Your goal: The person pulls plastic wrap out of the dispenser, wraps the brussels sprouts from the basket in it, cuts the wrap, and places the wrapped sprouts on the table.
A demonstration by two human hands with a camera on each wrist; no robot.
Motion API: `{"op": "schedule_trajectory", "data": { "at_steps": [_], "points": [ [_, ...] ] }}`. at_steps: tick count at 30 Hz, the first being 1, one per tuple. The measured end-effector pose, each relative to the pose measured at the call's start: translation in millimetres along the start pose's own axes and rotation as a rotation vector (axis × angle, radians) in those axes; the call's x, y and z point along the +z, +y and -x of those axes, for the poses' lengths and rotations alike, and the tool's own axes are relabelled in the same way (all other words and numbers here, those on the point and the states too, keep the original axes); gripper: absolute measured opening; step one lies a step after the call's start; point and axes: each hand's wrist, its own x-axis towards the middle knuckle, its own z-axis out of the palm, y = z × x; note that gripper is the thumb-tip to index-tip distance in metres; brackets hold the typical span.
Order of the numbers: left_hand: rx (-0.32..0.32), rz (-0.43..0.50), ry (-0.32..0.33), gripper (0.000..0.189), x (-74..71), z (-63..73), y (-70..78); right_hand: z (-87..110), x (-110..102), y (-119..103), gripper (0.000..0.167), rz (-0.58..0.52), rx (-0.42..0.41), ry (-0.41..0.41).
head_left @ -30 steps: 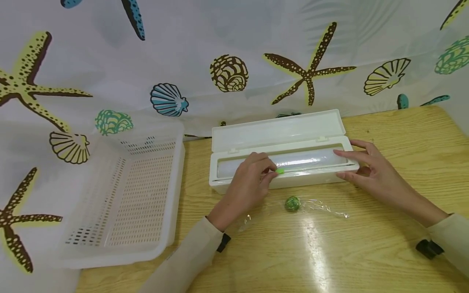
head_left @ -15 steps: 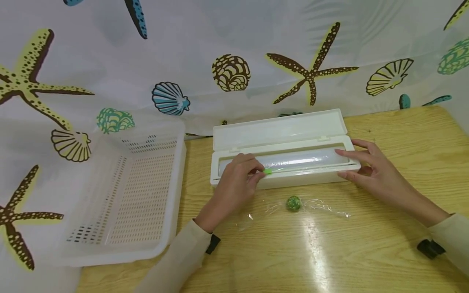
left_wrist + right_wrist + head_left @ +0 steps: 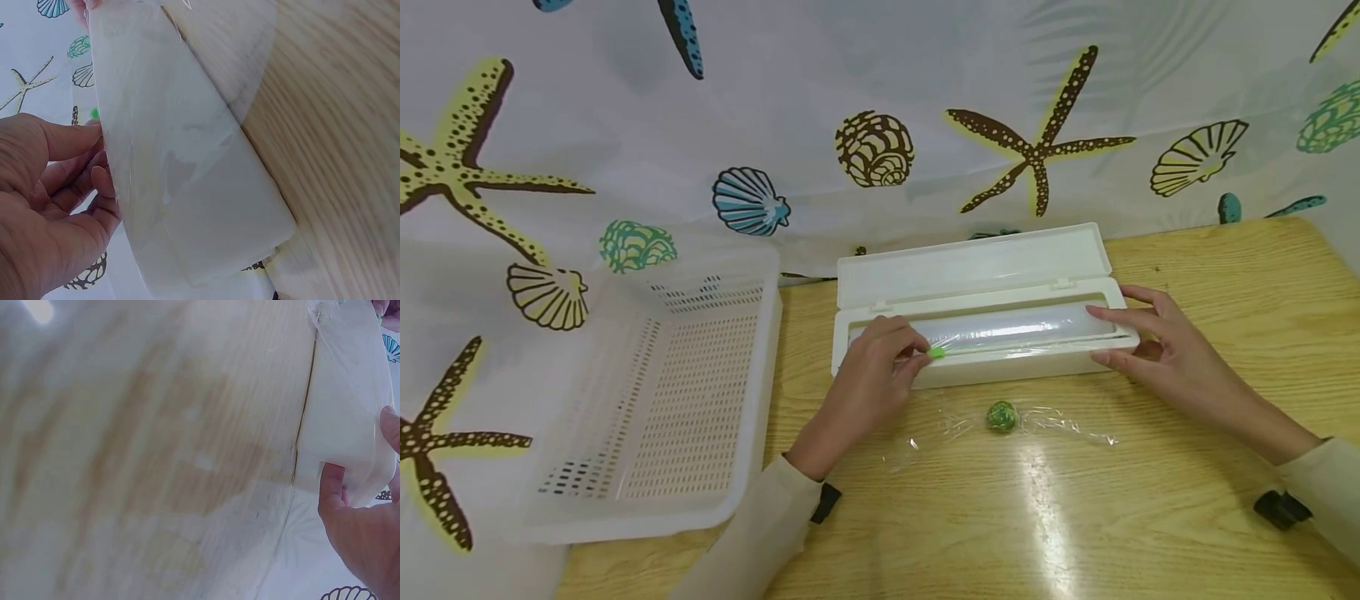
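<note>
A white cling film box (image 3: 1022,367) lies on the table with its hinged lid (image 3: 973,267) tipped back. Inside it rests a roll of clear cling film (image 3: 1007,323), and a sheet of film hangs over the front wall. My left hand (image 3: 872,371) pinches a small green slide cutter (image 3: 936,352) on the box's front edge, left of the middle. At the right end my right hand (image 3: 1172,354) grips the box, thumb on the front and index finger on the film. In the left wrist view, the film-covered front wall (image 3: 194,181) shows beside my left hand.
In front of the box, a small green ball (image 3: 1001,417) lies wrapped in twisted clear film. A white slotted plastic basket (image 3: 756,400) stands at the left. Behind everything hangs a curtain (image 3: 805,150) printed with shells and starfish.
My left hand has slid the green cutter leftward along the box's front edge. The right hand keeps its grip at the right end.
</note>
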Motion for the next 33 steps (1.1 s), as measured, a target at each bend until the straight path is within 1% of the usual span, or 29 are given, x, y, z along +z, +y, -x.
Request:
{"op": "schedule_trajectory", "data": {
  "at_steps": [4, 12, 18, 22, 28, 33],
  "points": [
    [-0.002, -0.003, 0.005, 0.006, -1.0, 2.2, -2.0, 1.1, 0.2, 1.4, 0.056, 0.013, 0.004, 0.004],
    [0.002, -0.053, 0.046, 0.006, -3.4, 7.8, -4.2, 1.0, 1.1, 0.3, 0.056, -0.001, 0.0, 0.0],
    [0.007, -0.058, 0.065, 0.006, -5.2, 9.9, -5.1, 0.8, 1.1, 0.2, 0.056, -0.002, -0.006, 0.001],
    [-0.001, -0.047, 0.071, 0.005, -5.4, 11.3, -6.6, 1.0, 1.1, 1.0, 0.056, 0.001, -0.01, 0.003],
    [-0.033, -0.034, 0.084, 0.004, -6.4, 13.7, -8.3, 1.7, 1.2, 1.4, 0.056, -0.009, -0.002, 0.0],
    [-0.049, -0.039, 0.113, 0.006, -7.8, 16.6, -11.3, 1.9, 0.9, 1.6, 0.056, -0.007, 0.001, 0.0]
  ]
}}
